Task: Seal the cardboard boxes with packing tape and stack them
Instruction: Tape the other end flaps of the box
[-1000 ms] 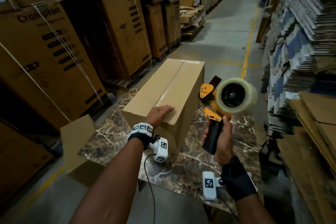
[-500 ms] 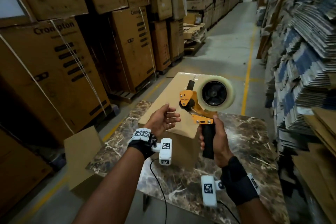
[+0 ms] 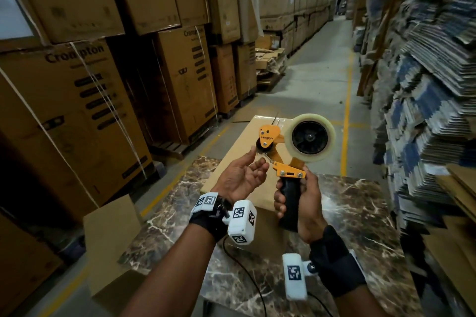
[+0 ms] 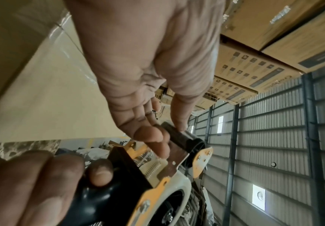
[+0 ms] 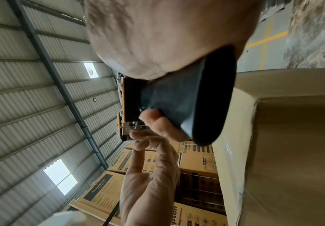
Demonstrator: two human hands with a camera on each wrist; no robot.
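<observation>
Now gripping tape dispenser (image 3: 288, 152) by black handle in my right hand (image 3: 301, 203), raising it upright above cardboard box (image 3: 239, 147) — likely to bring tape end within reach. My left hand (image 3: 239, 177) reaching in palm-up, fingers (image 4: 153, 137) and thumb closing on black roller beside toothed blade — probably feeling for loose tape end. Box sitting on marble table (image 3: 360, 213), top seam looking already taped.

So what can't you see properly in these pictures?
- Loose tape end: left hand fingers cover the tape dispenser roller, head view.
- Front of the cardboard box: both hands hide it.
- Dispenser handle: mostly wrapped by right hand.
- Far aisle boxes: print too small to read.
</observation>
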